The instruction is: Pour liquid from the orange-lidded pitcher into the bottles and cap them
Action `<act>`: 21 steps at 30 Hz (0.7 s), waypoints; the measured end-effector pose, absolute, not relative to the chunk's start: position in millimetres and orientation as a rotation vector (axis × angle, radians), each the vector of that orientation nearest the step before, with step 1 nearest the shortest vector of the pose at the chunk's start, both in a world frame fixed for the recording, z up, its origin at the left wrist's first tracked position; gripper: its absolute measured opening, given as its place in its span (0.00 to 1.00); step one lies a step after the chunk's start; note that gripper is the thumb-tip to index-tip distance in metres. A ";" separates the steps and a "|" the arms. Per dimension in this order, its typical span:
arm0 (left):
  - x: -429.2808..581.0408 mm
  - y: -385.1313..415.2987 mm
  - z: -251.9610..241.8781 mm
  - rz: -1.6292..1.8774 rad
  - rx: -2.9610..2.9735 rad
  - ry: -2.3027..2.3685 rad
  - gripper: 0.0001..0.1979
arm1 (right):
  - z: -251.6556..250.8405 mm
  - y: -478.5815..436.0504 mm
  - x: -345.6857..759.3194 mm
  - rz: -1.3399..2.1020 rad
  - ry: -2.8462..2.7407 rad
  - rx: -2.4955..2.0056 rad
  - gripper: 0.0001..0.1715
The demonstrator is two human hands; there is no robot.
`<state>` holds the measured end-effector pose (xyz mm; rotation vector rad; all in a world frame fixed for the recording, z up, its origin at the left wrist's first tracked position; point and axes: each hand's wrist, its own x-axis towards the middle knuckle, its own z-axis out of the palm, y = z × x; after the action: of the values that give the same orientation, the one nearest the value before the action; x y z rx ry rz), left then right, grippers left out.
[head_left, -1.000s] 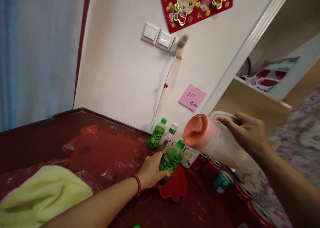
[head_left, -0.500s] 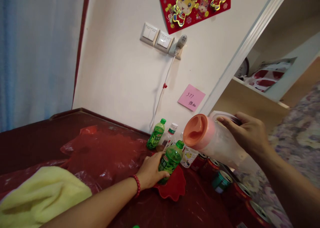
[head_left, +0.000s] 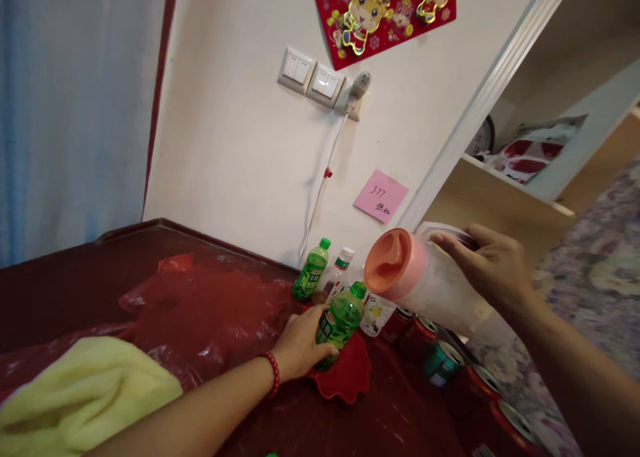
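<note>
My left hand (head_left: 303, 343), with a red bead bracelet at the wrist, is wrapped round a green-labelled bottle (head_left: 342, 315) that has its green cap on. The bottle leans to the right above a red scalloped dish (head_left: 347, 377). My right hand (head_left: 493, 263) grips the handle of a frosted pitcher (head_left: 445, 297). This pitcher is tipped to the left, its orange lid (head_left: 389, 262) near the bottle's cap. No stream of liquid shows at the lid. Behind stand another green bottle (head_left: 312, 270) and a clear bottle with a white cap (head_left: 342, 270).
A row of several cans (head_left: 443, 362) runs along the table's right edge, beside a patterned cup (head_left: 376, 313). On the left, a yellow cloth (head_left: 95, 390) lies by red plastic film (head_left: 210, 310). A pink note (head_left: 381, 195) is on the wall.
The whole view has shifted very slightly. Both hands keep their holds, and the bottle and pitcher stay in nearly the same places.
</note>
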<state>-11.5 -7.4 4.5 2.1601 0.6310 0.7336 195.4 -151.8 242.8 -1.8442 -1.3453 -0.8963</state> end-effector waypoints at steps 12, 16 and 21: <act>-12.8 -7.7 7.0 0.726 2.152 0.615 0.35 | 243.2 -153.0 196.7 -0.887 -1.360 -1.829 0.37; -11.9 -7.0 5.2 0.735 2.150 0.608 0.36 | 243.4 -152.7 193.5 -0.888 -1.355 -1.838 0.38; -12.8 -7.3 5.3 0.734 2.148 0.605 0.35 | 243.9 -152.2 192.0 -0.885 -1.348 -1.848 0.38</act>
<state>-12.8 -7.3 5.3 2.1484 0.6046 0.7340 192.0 -152.2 243.9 -1.8484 -1.3481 -0.8851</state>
